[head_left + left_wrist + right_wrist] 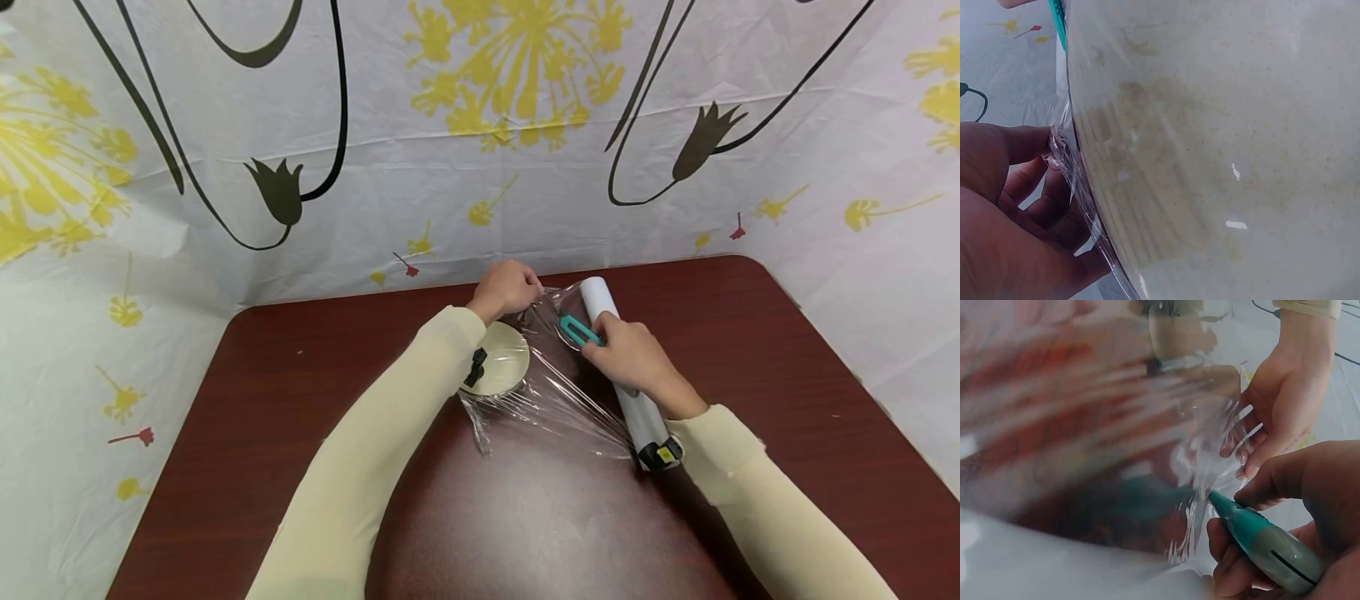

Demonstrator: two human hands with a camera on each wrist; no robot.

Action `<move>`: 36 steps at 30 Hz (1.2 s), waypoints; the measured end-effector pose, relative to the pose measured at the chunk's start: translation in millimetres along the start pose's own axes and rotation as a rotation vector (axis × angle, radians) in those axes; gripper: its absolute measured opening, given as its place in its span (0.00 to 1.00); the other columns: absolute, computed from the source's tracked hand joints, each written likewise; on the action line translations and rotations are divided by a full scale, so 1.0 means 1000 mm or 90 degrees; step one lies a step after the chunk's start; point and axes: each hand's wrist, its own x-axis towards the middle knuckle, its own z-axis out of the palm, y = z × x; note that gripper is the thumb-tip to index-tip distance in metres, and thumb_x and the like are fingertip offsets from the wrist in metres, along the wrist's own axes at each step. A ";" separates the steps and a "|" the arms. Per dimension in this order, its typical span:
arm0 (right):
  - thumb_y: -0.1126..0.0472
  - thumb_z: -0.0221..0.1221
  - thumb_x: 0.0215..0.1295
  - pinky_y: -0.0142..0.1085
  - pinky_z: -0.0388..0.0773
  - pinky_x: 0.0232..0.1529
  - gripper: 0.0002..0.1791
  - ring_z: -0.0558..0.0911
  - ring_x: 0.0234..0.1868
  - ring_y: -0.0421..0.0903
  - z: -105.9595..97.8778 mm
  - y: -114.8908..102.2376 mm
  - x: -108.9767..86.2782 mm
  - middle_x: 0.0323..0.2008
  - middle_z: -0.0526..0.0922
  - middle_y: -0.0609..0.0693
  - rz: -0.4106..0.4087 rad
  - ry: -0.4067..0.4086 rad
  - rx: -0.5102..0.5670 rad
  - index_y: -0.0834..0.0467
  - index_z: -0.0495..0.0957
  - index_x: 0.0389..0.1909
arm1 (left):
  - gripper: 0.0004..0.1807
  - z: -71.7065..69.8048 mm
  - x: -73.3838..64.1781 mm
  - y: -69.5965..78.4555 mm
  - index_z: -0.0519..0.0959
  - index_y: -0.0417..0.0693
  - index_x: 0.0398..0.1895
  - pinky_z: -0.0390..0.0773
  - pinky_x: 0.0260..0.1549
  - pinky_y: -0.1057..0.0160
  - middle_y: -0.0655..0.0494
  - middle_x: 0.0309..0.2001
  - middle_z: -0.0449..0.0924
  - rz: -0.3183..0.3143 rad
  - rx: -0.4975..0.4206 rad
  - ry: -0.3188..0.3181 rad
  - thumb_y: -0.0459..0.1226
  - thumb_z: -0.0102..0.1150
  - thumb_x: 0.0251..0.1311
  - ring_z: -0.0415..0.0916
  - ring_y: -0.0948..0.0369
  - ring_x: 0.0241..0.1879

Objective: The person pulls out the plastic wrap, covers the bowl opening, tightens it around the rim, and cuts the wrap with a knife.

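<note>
L hand pinching cling film | R hand gripping teal cutter at film | done: bowl covered | to do, prob.: sever film from roll, tuck edges

I record both arms reaching forward, sleeved to near the wrists. The left forearm slants upward and inward to its grip. I find the left hand in a pinch, fingertips drawn together, remaining fingers bent beside the pinching tips. The right forearm enters from the opposite side and slants inward, its bare wrist directly behind the grip. I find the right hand in a curled grasp, digits bearing in from opposing sides. Both hands stand near each other but apart, the left grip farther forward.
</note>
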 end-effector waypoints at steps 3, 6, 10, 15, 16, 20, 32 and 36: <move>0.58 0.60 0.73 0.42 0.73 0.26 0.12 0.77 0.26 0.49 -0.001 -0.001 -0.004 0.26 0.79 0.52 0.000 -0.003 -0.009 0.64 0.78 0.47 | 0.11 -0.010 -0.017 0.013 0.93 0.71 0.38 0.84 0.44 0.60 0.75 0.45 0.89 -0.008 0.009 -0.001 0.53 0.63 0.75 0.84 0.64 0.46; 0.57 0.62 0.73 0.42 0.74 0.26 0.13 0.77 0.26 0.49 -0.002 -0.003 -0.008 0.27 0.80 0.52 -0.003 -0.009 -0.014 0.64 0.79 0.47 | 0.12 -0.029 -0.050 0.037 0.95 0.64 0.44 0.84 0.45 0.59 0.70 0.49 0.90 -0.018 0.011 -0.001 0.50 0.63 0.77 0.85 0.62 0.47; 0.57 0.62 0.73 0.41 0.75 0.25 0.12 0.78 0.26 0.49 -0.004 -0.003 -0.012 0.27 0.80 0.51 -0.004 -0.022 -0.018 0.63 0.79 0.47 | 0.13 -0.053 -0.091 0.063 0.94 0.57 0.50 0.81 0.43 0.60 0.63 0.54 0.91 -0.021 -0.002 -0.006 0.45 0.61 0.82 0.84 0.59 0.48; 0.58 0.61 0.73 0.41 0.74 0.25 0.12 0.76 0.25 0.47 -0.005 0.000 -0.018 0.26 0.79 0.50 -0.008 -0.031 -0.021 0.64 0.79 0.47 | 0.14 -0.055 -0.093 0.064 0.94 0.55 0.50 0.80 0.40 0.61 0.63 0.55 0.90 -0.021 -0.005 -0.006 0.45 0.60 0.82 0.84 0.59 0.46; 0.58 0.61 0.73 0.41 0.73 0.25 0.12 0.76 0.25 0.47 -0.006 0.000 -0.019 0.26 0.79 0.50 -0.010 -0.033 -0.021 0.64 0.79 0.47 | 0.14 -0.055 -0.092 0.065 0.94 0.56 0.49 0.81 0.40 0.60 0.63 0.55 0.90 -0.027 0.001 -0.005 0.46 0.60 0.81 0.84 0.59 0.47; 0.58 0.61 0.73 0.41 0.72 0.25 0.11 0.75 0.25 0.47 -0.007 0.002 -0.026 0.25 0.78 0.48 -0.016 -0.038 -0.029 0.63 0.79 0.46 | 0.12 -0.026 -0.042 0.031 0.95 0.66 0.41 0.83 0.44 0.59 0.71 0.49 0.90 -0.020 0.005 0.003 0.52 0.63 0.75 0.84 0.62 0.48; 0.56 0.64 0.73 0.41 0.72 0.27 0.11 0.76 0.26 0.45 -0.013 0.006 -0.045 0.28 0.81 0.46 -0.020 -0.050 -0.022 0.60 0.81 0.45 | 0.09 -0.002 -0.001 0.003 0.93 0.73 0.34 0.83 0.47 0.58 0.76 0.43 0.89 0.001 -0.008 0.012 0.52 0.65 0.71 0.84 0.61 0.52; 0.55 0.64 0.73 0.41 0.73 0.27 0.11 0.76 0.26 0.45 -0.013 0.007 -0.050 0.29 0.82 0.45 -0.023 -0.050 -0.025 0.60 0.82 0.44 | 0.08 -0.002 0.000 0.001 0.92 0.73 0.33 0.83 0.47 0.59 0.76 0.42 0.89 -0.005 -0.018 0.006 0.52 0.66 0.69 0.84 0.61 0.51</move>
